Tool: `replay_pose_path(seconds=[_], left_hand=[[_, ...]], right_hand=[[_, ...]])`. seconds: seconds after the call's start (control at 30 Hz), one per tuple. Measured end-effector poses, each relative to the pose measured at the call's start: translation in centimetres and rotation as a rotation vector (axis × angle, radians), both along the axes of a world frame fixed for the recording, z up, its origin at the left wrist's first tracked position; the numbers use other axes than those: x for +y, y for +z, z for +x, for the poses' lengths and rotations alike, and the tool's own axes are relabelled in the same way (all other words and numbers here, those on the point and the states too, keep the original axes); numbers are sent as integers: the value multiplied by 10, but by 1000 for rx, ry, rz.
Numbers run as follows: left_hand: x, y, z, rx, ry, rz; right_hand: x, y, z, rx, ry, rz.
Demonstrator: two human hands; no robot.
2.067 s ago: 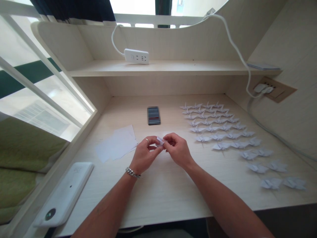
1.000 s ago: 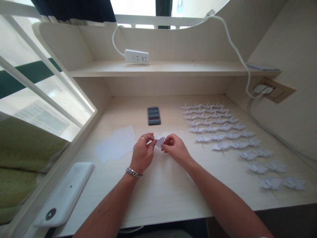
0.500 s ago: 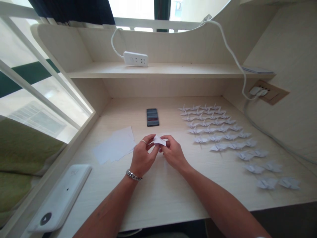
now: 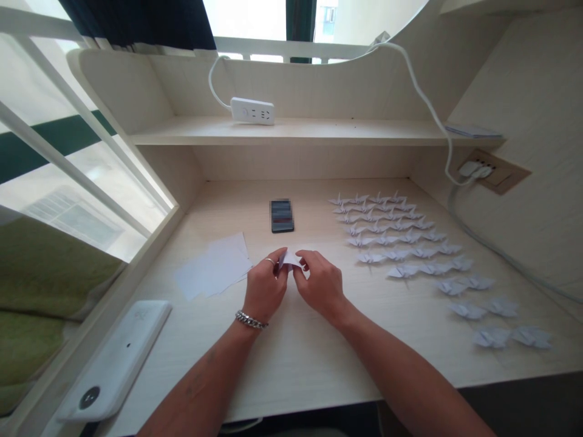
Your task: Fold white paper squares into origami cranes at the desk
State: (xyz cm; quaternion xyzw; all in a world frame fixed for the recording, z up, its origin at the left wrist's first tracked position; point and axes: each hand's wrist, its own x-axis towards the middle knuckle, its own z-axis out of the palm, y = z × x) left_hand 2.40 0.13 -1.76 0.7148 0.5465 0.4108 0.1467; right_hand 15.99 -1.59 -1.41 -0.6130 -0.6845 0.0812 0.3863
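Note:
Between my two hands is a small piece of folded white paper (image 4: pixel 290 260), held just above the desk. My left hand (image 4: pixel 266 285) pinches its left side between thumb and fingers; a ring and a chain bracelet are on this hand and wrist. The fingers of my right hand (image 4: pixel 321 282) close on the paper's right edge. Left of my hands lie several loose white paper sheets (image 4: pixel 214 267), overlapping. Rows of white folded paper cranes (image 4: pixel 392 238) cover the right part of the desk. The paper's underside is hidden by my fingers.
A dark phone (image 4: pixel 282 215) lies beyond my hands. A long white device (image 4: pixel 116 358) stands at the left desk edge. On the shelf (image 4: pixel 310 130) rests a white power strip (image 4: pixel 252 111); a white cable (image 4: pixel 421 85) runs to the wall socket (image 4: pixel 494 170).
The folded paper has turned in my fingers, and its upper face now stands differently. My right hand has shifted a little to the right. The camera view has moved slightly.

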Motion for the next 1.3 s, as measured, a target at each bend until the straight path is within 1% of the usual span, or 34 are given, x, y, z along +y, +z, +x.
replay_pose_path(seconds=[0.13, 0.27, 0.4, 0.47, 0.63, 0.7, 0.87, 1.0, 1.1, 1.23, 1.3], left_hand=[[-1, -1, 0, 6, -27, 68], [0, -1, -3, -1, -13, 93], [0, 1, -3, -7, -30, 92], [-1, 2, -3, -18, -31, 69], [0, 3, -4, -49, -9, -42], [1, 3, -4, -41, -23, -64], [1, 2, -3, 37, -36, -16], [2, 0, -4, -17, -121, -1], [4, -1, -5, -31, -140, -54], [5, 0, -5, -66, -120, -179], [5, 1, -5, -92, -117, -216]], right_hand=[[-1, -1, 0, 26, -11, 54], [1, -2, 2, 70, -35, 97], [1, -3, 2, 28, 25, 126], [2, -3, 3, 36, 41, 116], [6, -4, 8, 168, 38, 90], [7, -4, 9, 167, 53, 82], [7, -5, 8, 137, 97, 56], [9, -7, 11, 214, 81, 42], [9, -7, 11, 214, 91, 46], [6, -4, 6, 145, 140, 51], [5, -3, 5, 138, 148, 48]])
